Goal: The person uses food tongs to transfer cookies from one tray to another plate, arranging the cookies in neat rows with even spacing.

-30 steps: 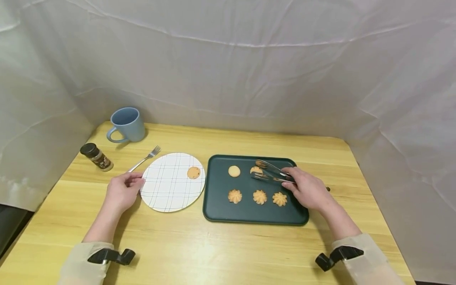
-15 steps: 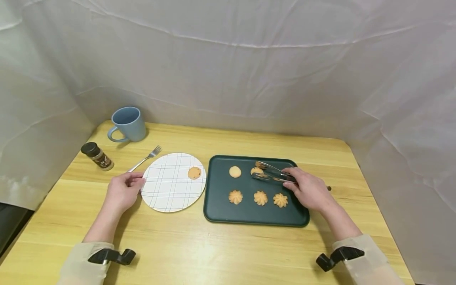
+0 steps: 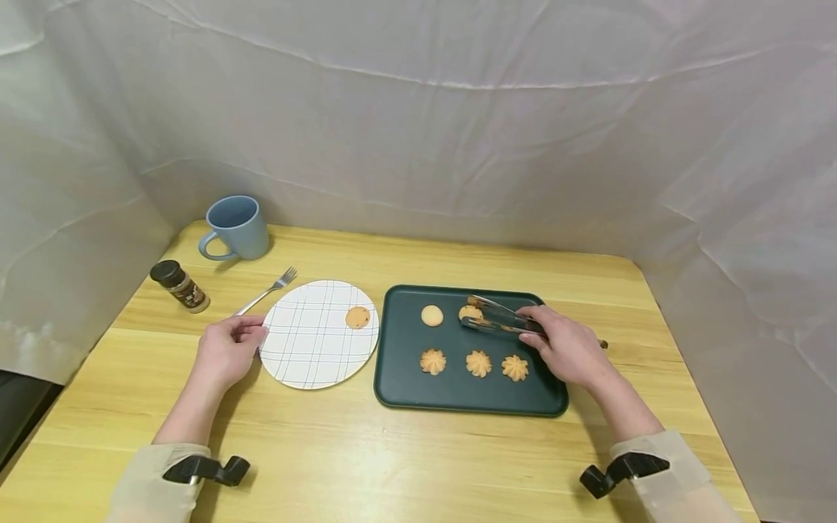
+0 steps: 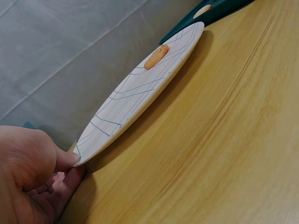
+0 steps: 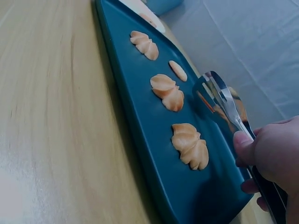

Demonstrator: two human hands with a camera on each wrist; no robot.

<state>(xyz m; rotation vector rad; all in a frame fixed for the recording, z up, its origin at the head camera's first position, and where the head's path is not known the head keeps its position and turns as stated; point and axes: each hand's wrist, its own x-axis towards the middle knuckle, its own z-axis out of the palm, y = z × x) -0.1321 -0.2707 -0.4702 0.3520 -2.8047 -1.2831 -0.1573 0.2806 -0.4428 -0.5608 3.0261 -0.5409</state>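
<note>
Bare wooden table [image 3: 405, 457] is left open along the near edge, while the middle is taken up by the checked plate [image 3: 307, 349] and the dark tray [image 3: 399, 363]; the far-left corner is blocked by mug [image 3: 237, 226], spice jar [image 3: 179, 286] and fork [image 3: 267, 290].

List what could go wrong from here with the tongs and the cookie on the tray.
The tongs, held in the right hand, close round a cookie on the green tray; too hard a squeeze may crumble it. A loose grip may drop it between tray and plate. The left hand only pinches the plate's rim, so a bump could shift the cookie already there.
</note>
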